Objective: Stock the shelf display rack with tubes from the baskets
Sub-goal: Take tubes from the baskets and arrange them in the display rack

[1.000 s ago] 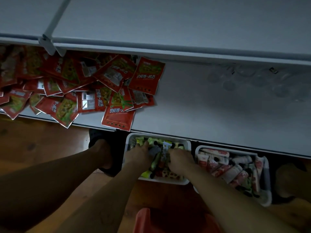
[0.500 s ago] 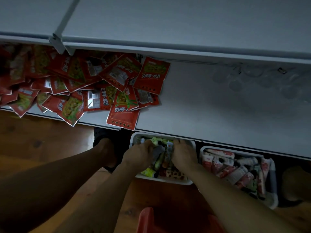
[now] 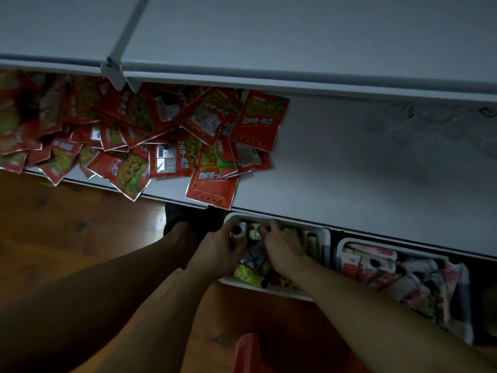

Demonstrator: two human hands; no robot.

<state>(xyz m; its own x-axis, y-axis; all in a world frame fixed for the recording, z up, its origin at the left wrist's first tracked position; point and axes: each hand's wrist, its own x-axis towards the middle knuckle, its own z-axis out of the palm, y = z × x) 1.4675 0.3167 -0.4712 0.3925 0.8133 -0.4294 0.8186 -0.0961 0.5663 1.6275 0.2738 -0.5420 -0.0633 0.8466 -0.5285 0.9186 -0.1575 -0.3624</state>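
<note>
A white basket (image 3: 324,238) of green tubes (image 3: 247,274) stands on the floor under the shelf's front edge. Both my hands are down inside it. My left hand (image 3: 219,250) curls round a tube (image 3: 238,232) with a dark cap at the basket's left end. My right hand (image 3: 282,247) lies over the middle of the pile with fingers bent into the tubes; what it holds is hidden. A second white basket (image 3: 347,242) to the right holds red and white tubes (image 3: 376,262). The grey shelf (image 3: 336,170) above them is bare on its right half.
Red snack packets (image 3: 209,184) lie heaped on the shelf's left half, some hanging over the front edge. An upper shelf board (image 3: 295,36) covers the top of the view. My legs, a dark shoe (image 3: 174,214), a wooden floor and a red object (image 3: 247,348) lie below.
Both hands have shifted toward the far end of the green-tube basket. My left hand has closed round a dark-capped tube. The view has drifted slightly.
</note>
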